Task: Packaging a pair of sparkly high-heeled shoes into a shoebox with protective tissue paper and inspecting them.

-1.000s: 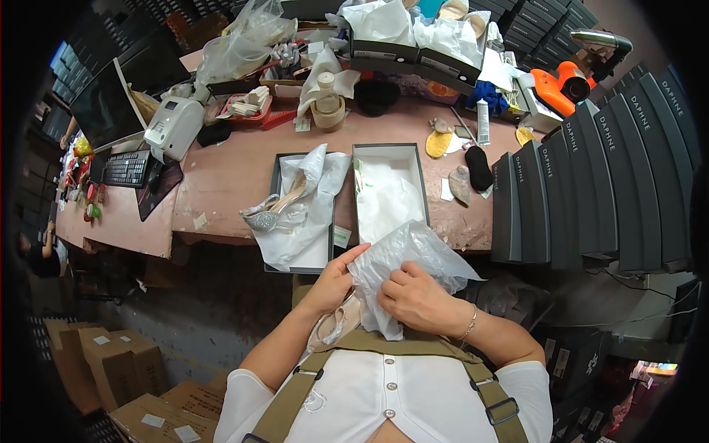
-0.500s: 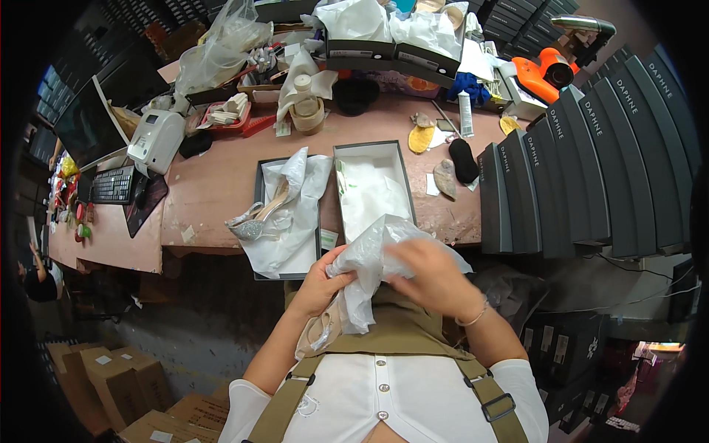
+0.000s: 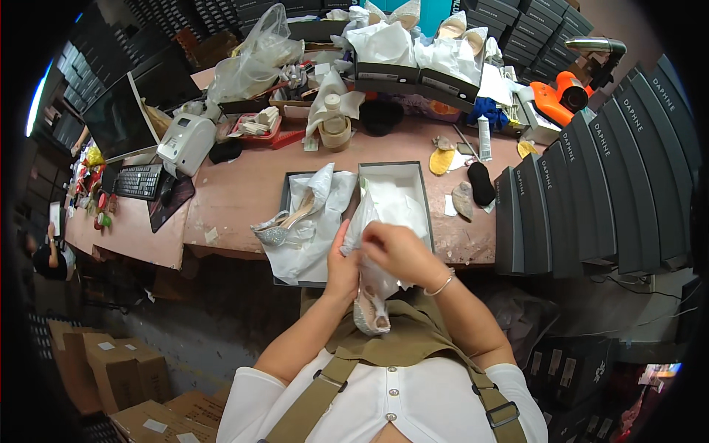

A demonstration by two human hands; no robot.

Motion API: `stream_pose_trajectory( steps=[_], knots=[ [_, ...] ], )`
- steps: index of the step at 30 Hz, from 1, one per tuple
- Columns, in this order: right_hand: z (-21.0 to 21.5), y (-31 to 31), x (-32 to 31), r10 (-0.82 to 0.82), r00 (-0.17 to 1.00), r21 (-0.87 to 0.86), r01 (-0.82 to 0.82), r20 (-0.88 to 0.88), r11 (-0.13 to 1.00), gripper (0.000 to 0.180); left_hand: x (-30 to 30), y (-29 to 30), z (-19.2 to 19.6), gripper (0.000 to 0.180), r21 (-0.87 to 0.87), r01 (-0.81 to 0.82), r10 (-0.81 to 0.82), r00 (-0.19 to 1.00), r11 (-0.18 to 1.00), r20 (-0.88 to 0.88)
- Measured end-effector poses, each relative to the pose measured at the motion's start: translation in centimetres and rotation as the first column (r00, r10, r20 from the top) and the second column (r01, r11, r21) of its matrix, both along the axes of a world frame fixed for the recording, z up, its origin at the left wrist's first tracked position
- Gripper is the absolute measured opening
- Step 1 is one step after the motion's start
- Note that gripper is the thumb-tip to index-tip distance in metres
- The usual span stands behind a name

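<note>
Close to my body, my left hand (image 3: 343,270) is closed round a glittery silver shoe (image 3: 367,313) partly wrapped in white tissue paper (image 3: 362,221). The shoe's open toe points toward me, while its heel end is hidden in the paper. My right hand (image 3: 402,255) has its fingers bent together on the tissue beside my left hand. Ahead lies an open shoe box (image 3: 423,193) lined with white paper. Left of it, the matching silver shoe (image 3: 273,233) rests on tissue in the other half of the box (image 3: 286,186).
Dark shoe boxes (image 3: 550,214) stand upright in a row at the right. Rolls of tape (image 3: 335,135) and open boxes of shoes (image 3: 388,74) line the back of the pink table (image 3: 244,192). A label printer (image 3: 185,144), keyboard (image 3: 137,181) and monitor (image 3: 122,118) are at the left.
The wrap has been gathered along the shoe, and its glittery toe now shows below my hands. My right hand has moved left, close to my left hand. The view has shifted.
</note>
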State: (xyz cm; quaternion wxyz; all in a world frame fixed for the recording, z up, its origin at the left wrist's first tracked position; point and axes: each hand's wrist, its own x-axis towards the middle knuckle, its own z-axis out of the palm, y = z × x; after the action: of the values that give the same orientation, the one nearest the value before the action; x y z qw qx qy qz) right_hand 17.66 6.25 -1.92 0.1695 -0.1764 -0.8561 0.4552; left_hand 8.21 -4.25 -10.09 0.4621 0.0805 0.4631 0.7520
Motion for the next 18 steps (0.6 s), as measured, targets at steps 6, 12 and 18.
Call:
stream_pose_trajectory(
  steps=[6,12,18],
  knots=[
    [-1.8,-3.3,2.4,0.100,0.994,0.149,-0.094,-0.038,0.984,0.010,0.5,-2.5,0.4,0.064,0.258,0.199,-0.280,0.901,0.945,0.332],
    [-1.6,-5.3,5.0,0.076,0.994,0.431,-0.103,0.081,0.896,0.039,-1.3,-2.4,-0.1,0.074,0.065,0.291,-0.296,0.950,0.955,0.098],
    [-2.4,-4.2,5.6,-0.110,0.981,-0.073,0.123,0.160,0.990,0.036,-0.5,-1.6,0.2,0.077,0.023,0.299,-0.299,0.954,0.954,-0.022]
  ],
)
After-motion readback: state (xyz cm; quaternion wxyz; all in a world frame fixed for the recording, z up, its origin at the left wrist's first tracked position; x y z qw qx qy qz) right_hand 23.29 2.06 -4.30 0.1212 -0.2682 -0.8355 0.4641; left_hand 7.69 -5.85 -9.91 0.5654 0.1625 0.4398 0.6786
